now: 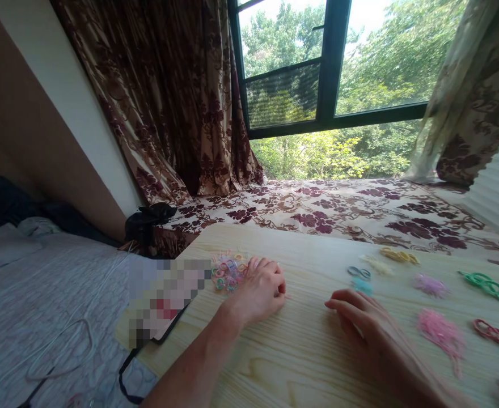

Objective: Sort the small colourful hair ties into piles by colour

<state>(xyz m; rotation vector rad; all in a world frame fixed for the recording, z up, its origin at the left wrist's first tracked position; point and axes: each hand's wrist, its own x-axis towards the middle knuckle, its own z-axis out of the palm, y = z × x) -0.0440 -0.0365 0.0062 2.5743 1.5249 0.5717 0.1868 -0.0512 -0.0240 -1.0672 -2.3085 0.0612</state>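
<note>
My left hand (263, 286) rests at the right edge of a mixed pile of small coloured hair ties (228, 272) on the wooden tabletop. Its fingers are curled downward, and their tips and anything between them are hidden. My right hand (366, 320) is open above the table with its forefinger stretched to the left; I see nothing in it. Just beyond that hand lie turquoise bands (362, 285) and grey-blue hair ties (359, 273). To its right are a pink heap of bands (440, 334) and a lilac heap (431, 285).
Yellow hair ties (400, 255), pale cream bands (378, 264), green ties (484, 284) and dark red ties (494, 332) lie on the right side. A pixelated flat device (173, 306) lies at the table's left edge. A bed with a white cable (90, 334) adjoins it.
</note>
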